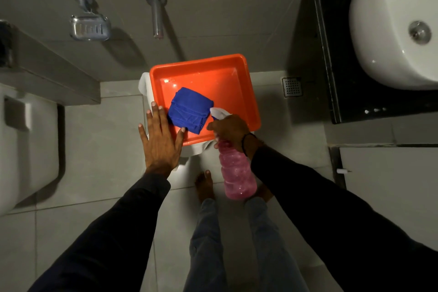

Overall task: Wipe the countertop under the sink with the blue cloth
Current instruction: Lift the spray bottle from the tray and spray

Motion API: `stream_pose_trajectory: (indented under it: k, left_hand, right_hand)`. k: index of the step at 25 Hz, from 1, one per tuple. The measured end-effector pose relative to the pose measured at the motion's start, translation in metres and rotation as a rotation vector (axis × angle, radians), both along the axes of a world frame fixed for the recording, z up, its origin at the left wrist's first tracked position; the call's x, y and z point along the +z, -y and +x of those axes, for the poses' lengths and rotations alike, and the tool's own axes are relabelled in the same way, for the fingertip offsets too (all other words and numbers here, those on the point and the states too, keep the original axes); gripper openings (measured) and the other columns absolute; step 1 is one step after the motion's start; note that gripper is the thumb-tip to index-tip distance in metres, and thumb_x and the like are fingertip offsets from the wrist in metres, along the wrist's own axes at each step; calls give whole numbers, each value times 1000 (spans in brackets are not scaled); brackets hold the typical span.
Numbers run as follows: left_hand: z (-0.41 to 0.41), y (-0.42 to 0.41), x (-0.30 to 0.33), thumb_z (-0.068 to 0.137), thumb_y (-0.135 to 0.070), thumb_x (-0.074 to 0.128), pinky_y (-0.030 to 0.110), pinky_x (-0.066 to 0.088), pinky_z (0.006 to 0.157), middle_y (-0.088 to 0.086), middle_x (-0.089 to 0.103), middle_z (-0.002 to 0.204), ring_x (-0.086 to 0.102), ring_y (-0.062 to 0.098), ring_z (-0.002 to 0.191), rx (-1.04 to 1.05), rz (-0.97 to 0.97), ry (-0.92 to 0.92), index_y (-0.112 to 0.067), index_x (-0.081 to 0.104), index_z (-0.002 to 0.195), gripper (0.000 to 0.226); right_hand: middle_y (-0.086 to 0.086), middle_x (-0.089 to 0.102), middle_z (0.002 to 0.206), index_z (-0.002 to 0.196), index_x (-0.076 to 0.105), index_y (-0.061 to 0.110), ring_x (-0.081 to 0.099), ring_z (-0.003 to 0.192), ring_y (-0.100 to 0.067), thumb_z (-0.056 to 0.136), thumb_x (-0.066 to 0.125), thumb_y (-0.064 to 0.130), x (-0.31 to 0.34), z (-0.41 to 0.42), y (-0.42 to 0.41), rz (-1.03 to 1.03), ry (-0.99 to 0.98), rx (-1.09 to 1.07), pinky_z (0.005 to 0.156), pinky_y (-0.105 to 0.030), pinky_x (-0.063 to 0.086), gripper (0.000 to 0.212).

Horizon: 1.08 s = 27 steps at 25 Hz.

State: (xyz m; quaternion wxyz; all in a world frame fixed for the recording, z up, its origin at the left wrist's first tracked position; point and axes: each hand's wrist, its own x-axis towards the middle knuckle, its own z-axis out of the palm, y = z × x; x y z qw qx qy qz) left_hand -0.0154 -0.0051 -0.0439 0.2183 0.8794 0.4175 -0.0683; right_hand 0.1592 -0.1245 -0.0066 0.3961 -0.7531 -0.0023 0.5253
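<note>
I see an orange tray [246,92] resting on a white stool [145,83] (mostly hidden). On the wall are a soap dish [90,28] and a spout [157,15]; a floor drain [292,87] lies right of the tray.

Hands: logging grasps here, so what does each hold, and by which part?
Right hand grips the pink spray bottle at its neck, below the nozzle. Left hand is open, holding nothing.

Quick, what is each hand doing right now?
Left hand: open, fingers spread beside the blue cloth, holding nothing.
Right hand: closed around the pink spray bottle.
</note>
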Motion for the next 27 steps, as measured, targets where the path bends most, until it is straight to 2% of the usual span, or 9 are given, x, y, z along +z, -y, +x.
stream_pose_trajectory:
  k: [2, 5, 8, 12, 16, 20, 23, 25, 27]
  left_hand:
    - [1, 0, 2, 98, -72, 16, 62, 12, 129, 9, -2, 177, 5, 32, 164, -9, 1, -8, -12, -3, 167, 93]
    - [2, 0, 5, 99, -69, 19, 63, 13, 129, 10, -2, 177, 4, 32, 164, -14, 6, -20, -11, -2, 167, 91]
    - [2, 2, 5, 102, -65, 28, 62, 12, 129, 9, -2, 177, 4, 31, 164, -4, 2, -8, -12, -2, 167, 89]
    - [-1, 2, 6, 103, -63, 34, 63, 13, 129, 7, -3, 177, 6, 30, 164, -4, 9, -7, -12, -1, 167, 89]
    - [3, 2, 8, 102, -65, 33, 62, 11, 129, 7, -4, 177, 4, 29, 164, -9, 2, -26, -12, -2, 167, 91]
    - [5, 1, 21, 102, -63, 33, 63, 9, 129, 10, -5, 176, 1, 31, 164, -51, -19, -107, -9, -2, 167, 92]
    - [14, -2, 39, 103, -58, 36, 63, 7, 129, 17, 5, 175, 7, 37, 163, -81, 36, -156, -5, 6, 166, 88]
    - [33, -13, 50, 105, -51, 39, 59, 15, 126, 22, 27, 168, 25, 41, 157, -111, 100, -113, -2, 25, 161, 76]
    - [59, -31, 54, 106, -44, 40, 52, 33, 116, 22, 53, 146, 49, 40, 136, -157, 102, -67, -4, 45, 147, 58]
  right_hand:
    - [14, 65, 77, 138, 60, 31, 63, 72, -12, 79, 74, 14, 12, 9, -1, 43, 40, 6, 92, -49, 61, 63]
    - [-1, 73, 75, 109, 66, 45, 70, 61, -19, 79, 74, 18, 47, 41, -17, 116, 164, -70, 58, -36, 61, 41]
    - [-4, 78, 65, 76, 75, 25, 75, 59, -19, 71, 73, 33, 77, 73, -35, 95, 516, -193, 63, -41, 63, 9]
    - [-9, 75, 77, 105, 71, 10, 69, 66, -20, 89, 66, 17, 82, 69, -32, 257, 1029, -140, 68, -31, 53, 18]
    - [-13, 72, 74, 119, 67, -1, 69, 66, -24, 90, 72, 20, 59, 58, -19, 206, 1003, -187, 68, -37, 56, 35]
    - [-3, 73, 108, 133, 57, 14, 68, 98, -13, 76, 86, 37, 55, 42, -1, 40, 765, -147, 84, -23, 50, 68]
    - [-9, 73, 105, 111, 63, 11, 70, 95, -25, 69, 86, 40, 53, 9, 22, -133, 609, -172, 83, -37, 57, 55]
    - [2, 60, 74, 84, 57, 14, 58, 66, -13, 72, 75, 41, 50, -16, 23, -163, 554, -111, 69, -31, 43, 34]
    - [10, 48, 64, 76, 51, 16, 50, 58, -8, 80, 71, 36, 41, -23, 1, -145, 525, -28, 67, -26, 32, 29]
